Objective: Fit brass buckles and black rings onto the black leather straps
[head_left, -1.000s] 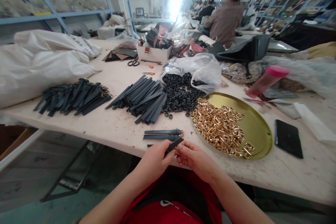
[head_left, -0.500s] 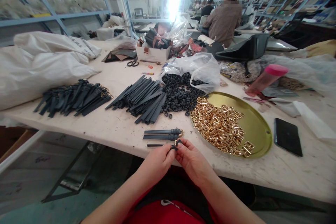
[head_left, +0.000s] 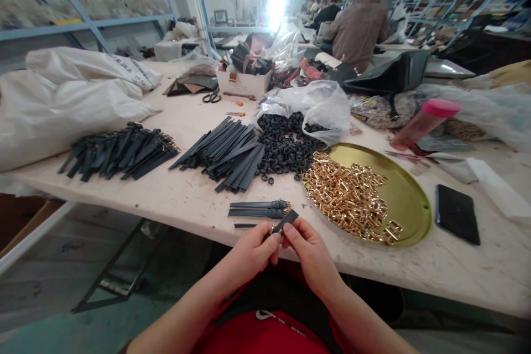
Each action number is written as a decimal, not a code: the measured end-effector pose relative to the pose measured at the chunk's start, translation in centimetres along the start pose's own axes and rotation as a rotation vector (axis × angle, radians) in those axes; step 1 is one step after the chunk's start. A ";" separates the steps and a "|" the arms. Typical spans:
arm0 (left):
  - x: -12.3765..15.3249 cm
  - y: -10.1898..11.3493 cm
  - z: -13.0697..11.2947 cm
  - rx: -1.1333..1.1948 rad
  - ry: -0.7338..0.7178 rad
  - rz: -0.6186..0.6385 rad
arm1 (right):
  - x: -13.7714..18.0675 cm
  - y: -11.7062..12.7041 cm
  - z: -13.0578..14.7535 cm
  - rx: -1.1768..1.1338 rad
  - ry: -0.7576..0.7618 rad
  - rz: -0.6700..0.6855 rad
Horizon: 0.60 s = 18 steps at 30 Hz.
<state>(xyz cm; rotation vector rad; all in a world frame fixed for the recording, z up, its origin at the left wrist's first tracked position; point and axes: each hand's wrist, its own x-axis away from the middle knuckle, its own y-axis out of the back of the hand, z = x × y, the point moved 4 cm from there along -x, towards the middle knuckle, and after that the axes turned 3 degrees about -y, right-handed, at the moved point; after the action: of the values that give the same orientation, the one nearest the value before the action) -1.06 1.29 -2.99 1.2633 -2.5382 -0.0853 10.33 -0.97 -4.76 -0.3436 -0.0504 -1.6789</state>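
Observation:
Both my hands grip one dark strap (head_left: 287, 221) fitted with a gold buckle, close to the table's front edge. My left hand (head_left: 261, 246) is closed round the buckle part, its thumb on top. My right hand (head_left: 305, 238) pinches the strap, whose flat end points up and away. Just behind my fingers lie two finished-looking straps (head_left: 257, 212) with gold buckles at their right ends. A narrow dark strip sticks out left of my left hand (head_left: 244, 225). My fingers hide most of the buckle.
A gold tray (head_left: 409, 193) of gold buckles (head_left: 352, 193) sits at right, beside a phone (head_left: 457, 214). Behind are dark loops (head_left: 282, 149), loose straps (head_left: 224, 149) and buckled straps (head_left: 120, 152). A pink-lidded container (head_left: 425, 124) leans at right; a person (head_left: 360, 30) sits farther back.
The strap's flat end now rises above my fingers, where before it was bent and mostly covered by them. My hands have shifted slightly, and the view has moved a little.

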 end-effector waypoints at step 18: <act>-0.2 1.1 -0.6 -0.036 0.042 -0.029 | -0.5 1.0 1.7 0.603 0.428 -0.002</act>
<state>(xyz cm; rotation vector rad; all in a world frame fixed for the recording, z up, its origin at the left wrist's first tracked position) -1.63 2.20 -2.23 1.2747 -2.4722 -0.1084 11.73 -0.22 -3.44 0.4673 -0.2311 -1.6212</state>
